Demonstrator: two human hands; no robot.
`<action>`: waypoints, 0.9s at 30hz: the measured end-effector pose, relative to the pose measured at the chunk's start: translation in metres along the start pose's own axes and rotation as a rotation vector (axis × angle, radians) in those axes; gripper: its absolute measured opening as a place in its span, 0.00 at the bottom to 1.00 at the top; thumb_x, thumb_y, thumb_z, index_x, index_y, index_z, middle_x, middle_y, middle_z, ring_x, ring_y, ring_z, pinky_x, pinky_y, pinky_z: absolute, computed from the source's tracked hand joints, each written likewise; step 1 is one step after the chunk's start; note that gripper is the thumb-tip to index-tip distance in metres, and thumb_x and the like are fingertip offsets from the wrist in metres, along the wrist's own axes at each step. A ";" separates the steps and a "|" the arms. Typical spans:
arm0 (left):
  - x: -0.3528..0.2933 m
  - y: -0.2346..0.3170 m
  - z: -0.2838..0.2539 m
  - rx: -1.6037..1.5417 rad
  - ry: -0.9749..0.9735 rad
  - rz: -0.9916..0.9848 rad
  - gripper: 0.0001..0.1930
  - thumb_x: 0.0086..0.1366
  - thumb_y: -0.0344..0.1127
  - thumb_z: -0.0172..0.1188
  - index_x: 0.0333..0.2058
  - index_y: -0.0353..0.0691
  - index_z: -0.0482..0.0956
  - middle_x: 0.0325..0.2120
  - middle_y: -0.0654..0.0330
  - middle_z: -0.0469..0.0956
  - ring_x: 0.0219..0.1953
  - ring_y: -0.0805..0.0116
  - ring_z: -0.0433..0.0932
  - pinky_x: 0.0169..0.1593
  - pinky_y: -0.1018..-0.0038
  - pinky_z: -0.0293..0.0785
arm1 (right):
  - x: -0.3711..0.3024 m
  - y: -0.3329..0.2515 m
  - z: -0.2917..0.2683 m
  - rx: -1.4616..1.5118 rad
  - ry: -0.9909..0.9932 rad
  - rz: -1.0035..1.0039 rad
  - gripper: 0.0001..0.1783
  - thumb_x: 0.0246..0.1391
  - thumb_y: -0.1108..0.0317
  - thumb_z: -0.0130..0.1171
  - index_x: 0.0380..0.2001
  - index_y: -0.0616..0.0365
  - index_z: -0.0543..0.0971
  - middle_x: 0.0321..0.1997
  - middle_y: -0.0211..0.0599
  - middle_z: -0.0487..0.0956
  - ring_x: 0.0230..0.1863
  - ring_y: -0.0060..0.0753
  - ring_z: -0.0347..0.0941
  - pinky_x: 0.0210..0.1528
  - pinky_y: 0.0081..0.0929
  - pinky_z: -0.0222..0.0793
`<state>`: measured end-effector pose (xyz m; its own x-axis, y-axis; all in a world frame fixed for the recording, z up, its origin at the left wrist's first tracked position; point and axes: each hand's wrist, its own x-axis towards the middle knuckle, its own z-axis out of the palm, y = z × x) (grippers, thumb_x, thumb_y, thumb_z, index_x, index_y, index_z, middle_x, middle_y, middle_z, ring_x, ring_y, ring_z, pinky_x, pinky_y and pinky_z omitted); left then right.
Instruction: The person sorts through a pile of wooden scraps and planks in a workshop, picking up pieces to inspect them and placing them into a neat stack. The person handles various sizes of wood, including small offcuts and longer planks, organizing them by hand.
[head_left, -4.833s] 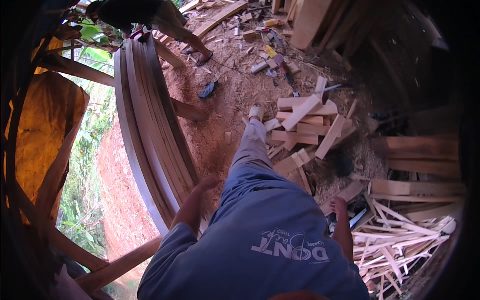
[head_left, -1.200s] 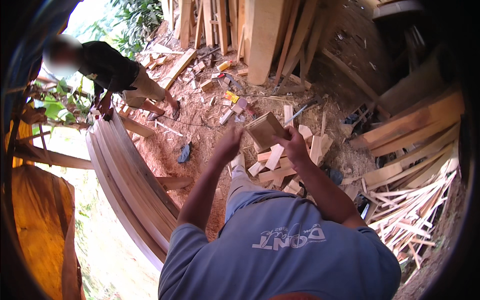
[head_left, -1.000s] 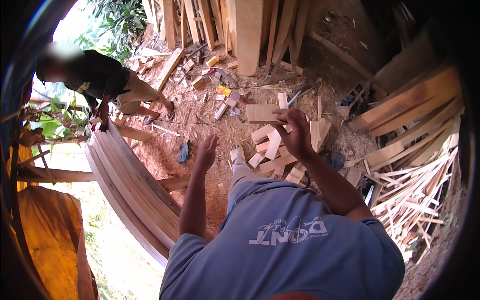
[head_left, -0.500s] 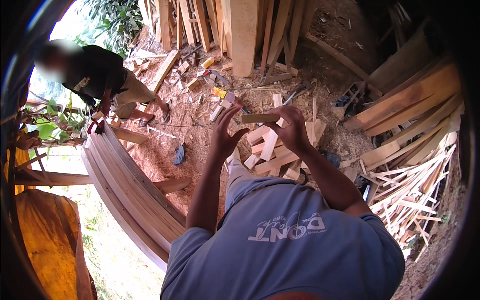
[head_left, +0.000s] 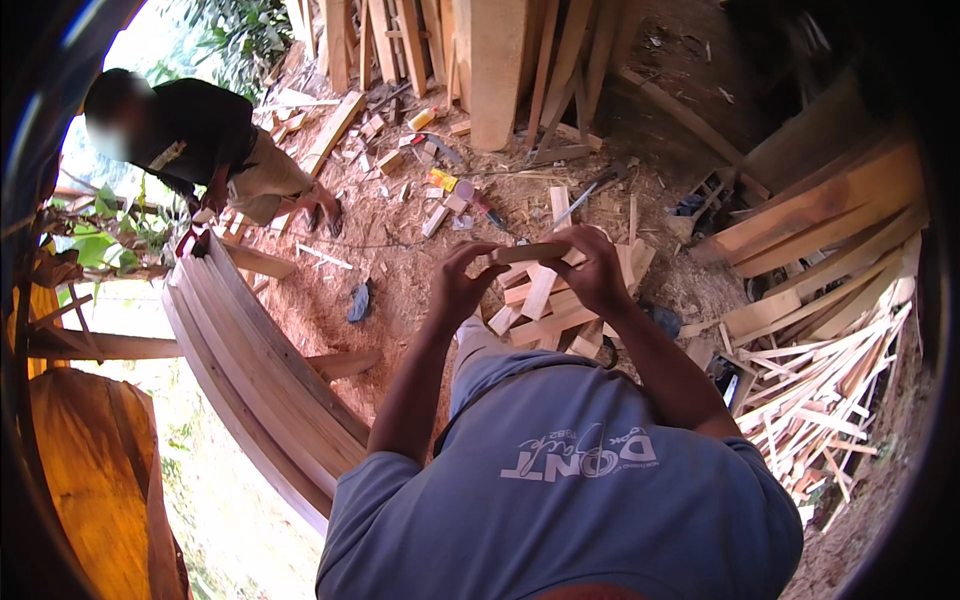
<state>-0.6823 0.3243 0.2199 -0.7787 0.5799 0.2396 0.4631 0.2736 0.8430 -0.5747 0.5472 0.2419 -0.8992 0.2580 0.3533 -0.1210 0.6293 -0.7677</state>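
A short flat wooden block (head_left: 528, 253) is held up between my two hands, in front of my body. My left hand (head_left: 462, 284) pinches its left end between thumb and fingers. Its right end is gripped by my right hand (head_left: 594, 272), fingers on the far side and thumb below. Beneath the block, lower down on the ground, lies a pile of cut wooden pieces (head_left: 550, 322), partly hidden by my hands and arms.
Long planks (head_left: 265, 360) lie on a support at the left, where a person in a dark shirt (head_left: 205, 130) bends over the far end. Boards (head_left: 490, 80) stand upright at the back. Thin offcuts (head_left: 800, 405) are heaped at right. A handsaw (head_left: 590, 195) lies among shavings.
My left hand has closed from an open position onto the left end of the wooden block. The block has come slightly lower and nearer. The other person's head has shifted.
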 end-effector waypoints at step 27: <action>-0.031 -0.019 0.110 -0.227 -0.386 -0.659 0.15 0.67 0.41 0.65 0.37 0.30 0.84 0.24 0.51 0.82 0.26 0.66 0.80 0.34 0.65 0.75 | -0.112 0.073 -0.016 0.475 0.086 1.127 0.14 0.55 0.68 0.71 0.41 0.65 0.84 0.33 0.28 0.83 0.34 0.15 0.75 0.35 0.20 0.68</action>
<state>-0.6205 0.3851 0.1432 -0.6417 0.5893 -0.4909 -0.1714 0.5137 0.8407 -0.4764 0.5760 0.1547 -0.5714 0.5444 -0.6141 0.5494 -0.3021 -0.7790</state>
